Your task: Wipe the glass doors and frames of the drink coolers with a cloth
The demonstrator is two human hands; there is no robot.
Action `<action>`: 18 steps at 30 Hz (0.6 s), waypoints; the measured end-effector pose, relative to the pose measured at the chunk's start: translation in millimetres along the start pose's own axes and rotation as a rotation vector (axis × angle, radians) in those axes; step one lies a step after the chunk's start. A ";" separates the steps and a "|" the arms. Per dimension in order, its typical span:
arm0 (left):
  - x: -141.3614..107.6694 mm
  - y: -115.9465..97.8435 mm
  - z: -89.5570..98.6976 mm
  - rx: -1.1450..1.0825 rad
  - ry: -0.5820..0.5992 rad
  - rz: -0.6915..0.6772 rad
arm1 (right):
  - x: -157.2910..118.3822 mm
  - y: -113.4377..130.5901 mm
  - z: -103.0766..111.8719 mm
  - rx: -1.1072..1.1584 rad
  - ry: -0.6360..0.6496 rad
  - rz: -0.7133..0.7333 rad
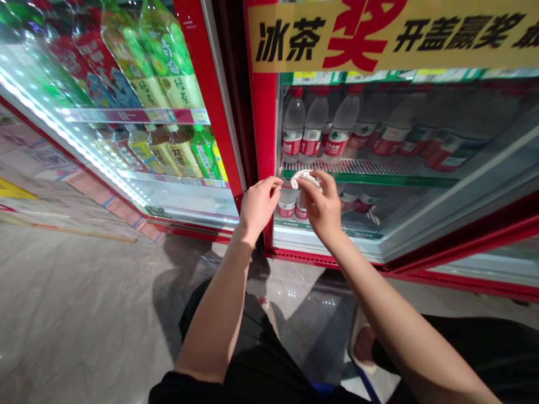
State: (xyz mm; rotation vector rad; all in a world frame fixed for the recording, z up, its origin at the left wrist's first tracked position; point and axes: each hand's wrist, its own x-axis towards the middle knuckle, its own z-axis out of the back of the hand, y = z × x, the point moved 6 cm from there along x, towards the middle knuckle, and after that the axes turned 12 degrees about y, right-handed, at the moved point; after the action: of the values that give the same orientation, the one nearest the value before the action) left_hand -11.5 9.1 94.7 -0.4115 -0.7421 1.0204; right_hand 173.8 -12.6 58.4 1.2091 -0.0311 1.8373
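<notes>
My right hand [326,206] pinches a crumpled white wipe [304,179], folded over at the fingertips, in front of the right-hand drinks fridge. It may be cloth or tissue; I cannot tell which. Just to its left, my left hand [260,206] is closed with thumb and forefinger pressed together, close to the fridge's red frame [264,140]. Whatever those fingers hold, if anything, is too small to make out. Behind both hands runs the green front edge of a shelf [396,179]. Water bottles [293,126] with red caps and red labels stand above and below that edge.
Another fridge [213,78] on the left holds several tea and juice bottles [166,62] on two shelves. A yellow banner [391,33] crosses the right fridge's upper glass. Stacked flat cartons [54,174] lie at far left. Grey tiled floor [84,303] spreads below, around my legs.
</notes>
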 end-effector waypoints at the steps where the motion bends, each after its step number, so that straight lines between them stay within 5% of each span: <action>1: 0.3 -0.1 0.0 0.002 -0.003 0.005 | -0.5 0.9 -4.2 0.003 0.050 0.012; 4: 0.7 -2.1 -0.8 0.005 0.003 0.005 | -9.7 -2.0 -7.7 -0.006 0.116 0.035; 10: 0.2 -4.8 -4.2 -0.023 0.015 -0.032 | -14.9 -6.4 16.3 -0.060 -0.097 0.022; 18: 1.5 -4.5 -5.7 -0.010 0.013 -0.022 | -9.5 0.7 -2.8 -0.009 0.085 0.023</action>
State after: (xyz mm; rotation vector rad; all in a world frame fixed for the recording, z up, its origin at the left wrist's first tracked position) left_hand -4.1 8.4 94.1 -0.4170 -0.7394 0.9926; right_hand 172.4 -18.0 50.3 1.1277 -0.0056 1.9049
